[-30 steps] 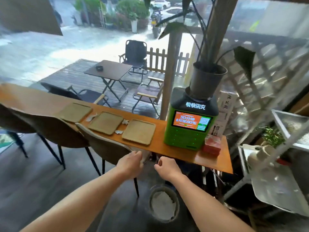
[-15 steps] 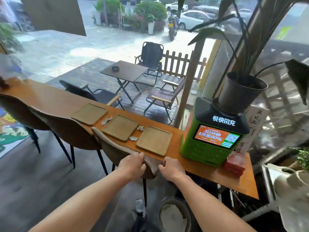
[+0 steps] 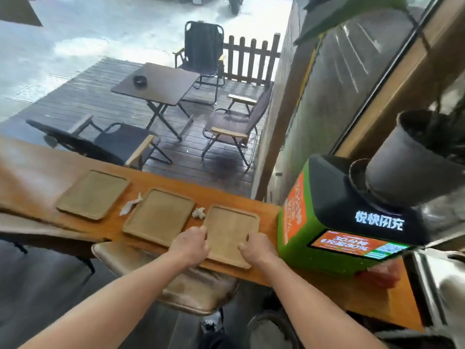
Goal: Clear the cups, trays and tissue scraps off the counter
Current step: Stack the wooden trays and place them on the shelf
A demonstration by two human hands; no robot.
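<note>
Fingers (image 3: 201, 233) of the left hand (image 3: 192, 245) curl round the left edge of the rightmost rectangular pale wooden tray (image 3: 231, 230), which lies flat on the long orange-brown wooden counter (image 3: 268, 222); the right hand (image 3: 259, 248) grips its right edge, thumb on top. A crumpled white tissue scrap (image 3: 198, 212) lies just beside its far left corner

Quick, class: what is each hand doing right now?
Left hand: grips the rightmost tray by its left edge.
Right hand: grips that tray's right edge.
</note>
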